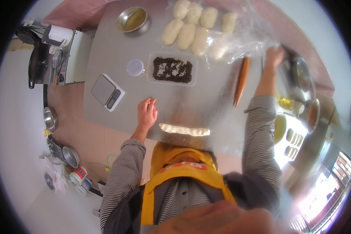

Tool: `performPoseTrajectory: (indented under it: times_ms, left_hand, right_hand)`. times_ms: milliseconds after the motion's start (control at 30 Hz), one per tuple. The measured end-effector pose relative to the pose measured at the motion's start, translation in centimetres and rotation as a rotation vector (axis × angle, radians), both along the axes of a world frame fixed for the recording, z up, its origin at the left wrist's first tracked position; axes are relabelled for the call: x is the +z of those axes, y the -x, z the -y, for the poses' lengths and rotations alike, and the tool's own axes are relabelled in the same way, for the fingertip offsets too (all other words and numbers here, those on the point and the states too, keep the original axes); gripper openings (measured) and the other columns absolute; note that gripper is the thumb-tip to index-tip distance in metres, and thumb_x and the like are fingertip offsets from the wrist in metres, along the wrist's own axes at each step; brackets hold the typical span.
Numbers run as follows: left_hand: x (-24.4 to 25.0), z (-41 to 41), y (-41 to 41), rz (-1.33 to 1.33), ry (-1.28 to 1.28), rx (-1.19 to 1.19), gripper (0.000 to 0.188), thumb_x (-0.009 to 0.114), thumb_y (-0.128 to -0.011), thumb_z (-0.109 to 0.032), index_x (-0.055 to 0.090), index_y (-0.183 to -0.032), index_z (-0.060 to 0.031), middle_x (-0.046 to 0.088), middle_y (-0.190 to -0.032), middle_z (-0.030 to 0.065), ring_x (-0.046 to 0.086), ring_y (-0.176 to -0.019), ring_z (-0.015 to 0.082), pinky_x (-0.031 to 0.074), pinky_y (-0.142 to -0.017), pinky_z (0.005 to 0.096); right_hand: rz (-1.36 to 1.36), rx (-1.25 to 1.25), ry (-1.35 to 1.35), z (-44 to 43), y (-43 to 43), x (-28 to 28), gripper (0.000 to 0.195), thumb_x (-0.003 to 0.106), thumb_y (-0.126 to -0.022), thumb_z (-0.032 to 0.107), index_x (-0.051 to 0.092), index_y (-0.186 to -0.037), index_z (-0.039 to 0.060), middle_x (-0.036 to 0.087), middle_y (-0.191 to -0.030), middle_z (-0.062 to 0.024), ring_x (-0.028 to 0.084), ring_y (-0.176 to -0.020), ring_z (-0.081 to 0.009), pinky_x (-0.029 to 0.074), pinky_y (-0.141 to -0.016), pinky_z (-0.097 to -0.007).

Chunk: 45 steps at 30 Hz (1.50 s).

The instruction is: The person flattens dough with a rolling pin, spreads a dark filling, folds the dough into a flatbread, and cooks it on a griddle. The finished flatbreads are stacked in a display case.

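Observation:
My left hand point(147, 113) rests on the metal table with its fingers drawn together; nothing plain shows in it. Just right of it, near the front edge, lies a strip of dough point(184, 130). My right hand point(274, 56) is stretched far to the right and grips the edge of a clear plastic sheet point(248, 41), though blur softens the fingers. That sheet partly covers several oval dough pieces point(186, 36) at the back. A clear plastic tub point(194, 70) with a dark crumbly filling point(172, 70) sits mid-table. Between it and my right arm is a wooden rolling pin point(241, 82).
Left on the table are a digital scale point(107, 92), a round plastic lid or container point(135, 67) and a steel bowl point(132, 19) with brownish contents. Beyond my right arm stand a pan point(302, 74), an oil bottle point(286, 103) and a tray of shaped pieces point(294, 139).

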State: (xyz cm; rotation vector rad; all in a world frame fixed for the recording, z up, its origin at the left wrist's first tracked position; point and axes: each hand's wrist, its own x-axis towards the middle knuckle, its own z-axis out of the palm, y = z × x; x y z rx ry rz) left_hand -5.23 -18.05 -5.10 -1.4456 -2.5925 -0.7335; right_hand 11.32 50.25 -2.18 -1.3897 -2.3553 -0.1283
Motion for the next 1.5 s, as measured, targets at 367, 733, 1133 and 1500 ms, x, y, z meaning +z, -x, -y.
performPoseTrajectory:
  times_ms: [367,733,1133,1500]
  left_hand:
    - [-0.2,-0.7,0.6,0.036,-0.045,-0.03,0.045,0.066,-0.083,-0.009,0.062,-0.127,-0.0076,0.058,-0.126,0.0104,0.059,-0.112,0.03,0.046,-0.095,0.0468]
    - [-3.2,1.4,1.9,0.003,-0.034,-0.044,0.036,0.054,-0.093,-0.011,0.063,-0.127,-0.0042,0.06,-0.128,0.0175,0.058,-0.115,0.0382,0.046,-0.098,0.0524]
    - [1.7,-8.7,-11.8,-0.023,0.373,-0.809,0.081,0.066,-0.094,-0.047,0.037,-0.155,-0.0036,0.029,-0.163,0.0239,0.025,-0.15,0.0474,0.028,-0.117,0.0638]
    - [-0.6,-6.8,-13.6,-0.028,0.318,-0.628,0.071,0.069,-0.089,-0.017,0.04,-0.151,0.0004,0.041,-0.155,0.0242,0.038,-0.143,0.0446,0.034,-0.117,0.0543]
  right_hand:
    - [0.102,0.347,0.014,4.9,3.1,-6.0,0.058,0.062,-0.092,0.013,0.05,-0.149,0.0166,0.038,-0.157,-0.0195,0.044,-0.139,-0.0423,0.046,-0.108,-0.0564]
    - [-0.275,0.676,0.175,33.1,1.4,7.4,0.024,0.06,-0.089,0.009,0.061,-0.111,0.0007,0.06,-0.113,-0.0191,0.059,-0.114,-0.0337,0.046,-0.105,-0.0486]
    - [-0.114,-0.331,0.895,66.2,-35.4,2.1,0.022,0.059,-0.091,0.02,0.069,-0.102,0.0044,0.068,-0.104,-0.0177,0.065,-0.098,-0.0394,0.054,-0.087,-0.0494]
    - [0.53,-0.282,1.331,95.6,-71.5,-15.5,0.021,0.058,-0.094,0.017,0.076,-0.101,0.0082,0.076,-0.103,-0.013,0.073,-0.097,-0.0321,0.06,-0.08,-0.0443]
